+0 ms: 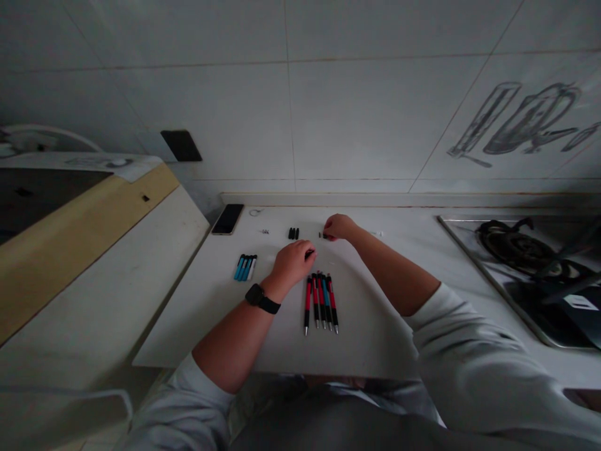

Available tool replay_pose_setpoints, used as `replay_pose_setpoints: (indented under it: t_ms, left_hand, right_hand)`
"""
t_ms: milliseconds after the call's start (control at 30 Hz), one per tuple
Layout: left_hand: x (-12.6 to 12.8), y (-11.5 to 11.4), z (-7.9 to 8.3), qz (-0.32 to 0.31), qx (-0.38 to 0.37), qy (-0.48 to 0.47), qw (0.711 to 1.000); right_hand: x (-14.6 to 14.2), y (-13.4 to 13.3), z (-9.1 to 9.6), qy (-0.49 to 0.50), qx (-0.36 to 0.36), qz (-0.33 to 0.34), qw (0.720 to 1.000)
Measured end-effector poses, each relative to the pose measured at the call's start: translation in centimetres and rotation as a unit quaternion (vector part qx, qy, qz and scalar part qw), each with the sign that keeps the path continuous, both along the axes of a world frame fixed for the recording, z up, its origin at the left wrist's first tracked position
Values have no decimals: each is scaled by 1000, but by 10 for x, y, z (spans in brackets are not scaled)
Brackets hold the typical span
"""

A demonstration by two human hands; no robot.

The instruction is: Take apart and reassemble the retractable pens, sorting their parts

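Observation:
My left hand (293, 262), a black watch on its wrist, is curled over the white counter (375, 338) with a small dark pen part pinched at its fingertips. Just below it lie several assembled pens (320, 302), red and blue with black grips, side by side. My right hand (339, 227) reaches farther back, fingers closed on a small black piece at the counter. A few black parts (293, 233) lie left of that hand. A cluster of blue pen barrels (245, 267) sits to the left of my left hand.
A dark phone (228, 219) lies at the counter's back left corner, with tiny springs (265, 232) near it. A gas stove (530, 263) fills the right side. A white and tan appliance (94, 250) stands to the left. A tiled wall runs behind.

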State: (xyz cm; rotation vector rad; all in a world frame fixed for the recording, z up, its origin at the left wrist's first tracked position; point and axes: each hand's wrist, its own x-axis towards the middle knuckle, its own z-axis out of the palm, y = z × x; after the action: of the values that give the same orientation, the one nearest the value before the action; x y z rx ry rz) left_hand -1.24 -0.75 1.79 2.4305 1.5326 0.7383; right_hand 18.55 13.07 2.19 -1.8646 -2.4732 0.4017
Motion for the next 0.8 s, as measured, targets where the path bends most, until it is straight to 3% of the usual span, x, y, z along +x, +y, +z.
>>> replay_pose_setpoints:
  t_ms: [267,800]
  left_hand:
    - [1,-1,2,2,-3,2,1000]
    - [0,-1,-1,-7,-3,13,1000]
  right_hand:
    - [-1,-15,-13,35,65,77,994]
    - [4,-25,-18,56,96,51,993]
